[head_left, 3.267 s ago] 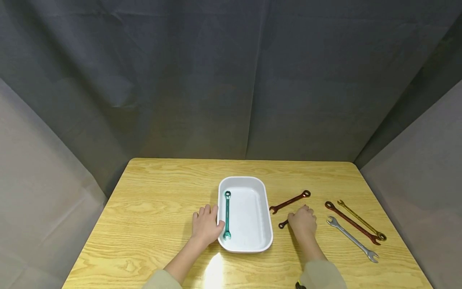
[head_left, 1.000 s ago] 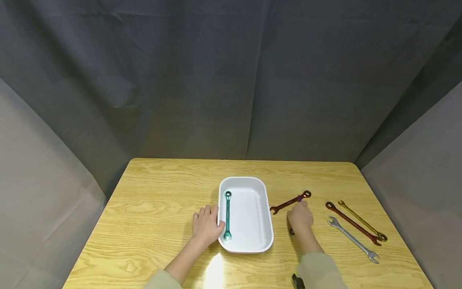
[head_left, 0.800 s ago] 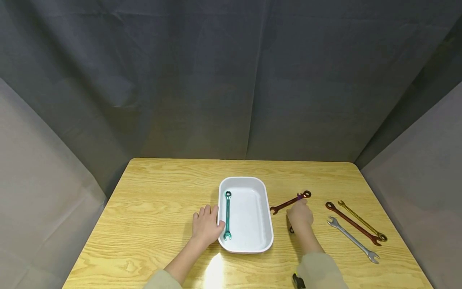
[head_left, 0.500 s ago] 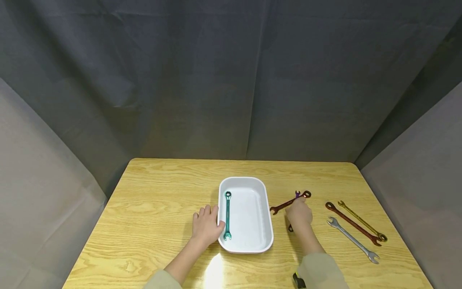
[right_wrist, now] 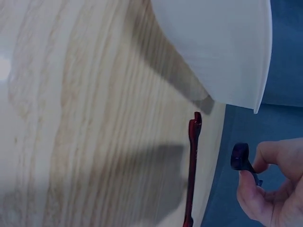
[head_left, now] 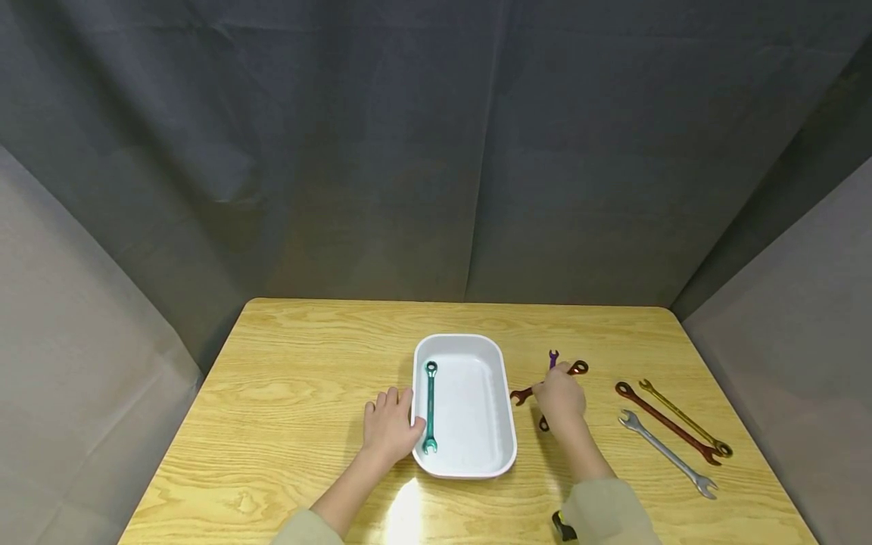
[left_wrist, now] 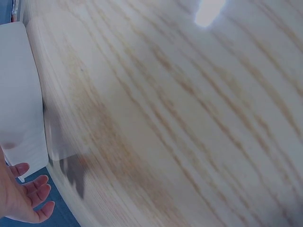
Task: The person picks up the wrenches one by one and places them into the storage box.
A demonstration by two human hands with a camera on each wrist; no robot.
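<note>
As the round-cornered white tray is gripped at nine o'clock by the left hand, a glossy purple wrench, off three o'clock, is pinched by the right hand.

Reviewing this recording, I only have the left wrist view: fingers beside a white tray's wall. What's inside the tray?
Observer: In the head view, a teal combination wrench lies along the left side inside the white tray.

Operator: And the right hand?

Observer: The right hand pinches a purple wrench between thumb and fingers.

Operator: Anything farther right?

Observer: Three more tools: a gold combination wrench, a red combination wrench and a silver double open-end wrench lie on the table.
</note>
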